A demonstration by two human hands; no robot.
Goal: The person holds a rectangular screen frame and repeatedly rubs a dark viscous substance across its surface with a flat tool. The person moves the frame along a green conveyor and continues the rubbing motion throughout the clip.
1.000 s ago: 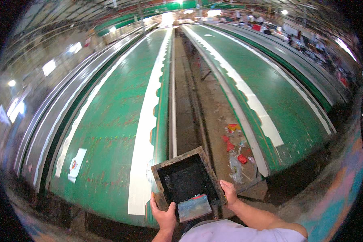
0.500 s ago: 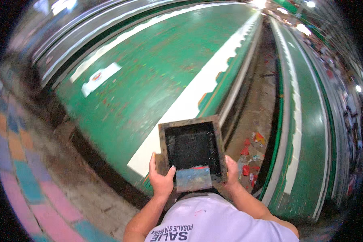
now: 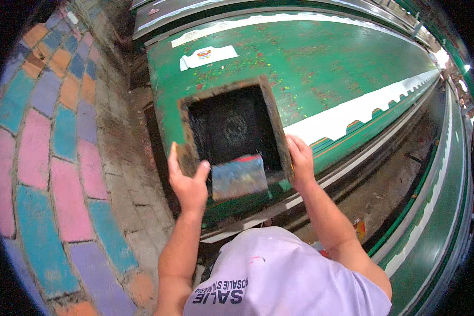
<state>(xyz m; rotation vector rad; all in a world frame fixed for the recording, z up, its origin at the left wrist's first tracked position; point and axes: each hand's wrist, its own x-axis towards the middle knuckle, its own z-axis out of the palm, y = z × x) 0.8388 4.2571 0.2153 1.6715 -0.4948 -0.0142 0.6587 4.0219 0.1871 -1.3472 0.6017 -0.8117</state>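
A square printing screen [image 3: 231,124] with a stained wooden frame and a dark, ink-blackened middle is held over the near end of a green long table [image 3: 353,73]. My left hand [image 3: 189,184] grips the frame's lower left side; my right hand [image 3: 302,163] grips its right side. A paint-smeared squeegee-like board [image 3: 238,178], bluish with a red edge, lies across the lower part of the screen. A white strip [image 3: 332,118] with a scalloped edge runs along the table beside it, and a white piece with a small coloured print [image 3: 208,57] lies further back.
On the left, a floor of painted bricks [image 3: 58,195] in pink, teal, purple and orange runs along a worn concrete strip. A second long table [image 3: 424,247] stands at the right, across a dark gap with scraps. Another table [image 3: 179,16] lies at the top.
My view has swung leftward, bringing more painted floor into sight. Both hands still hold the frame, which has moved from over the gap to over the near end of the left green table.
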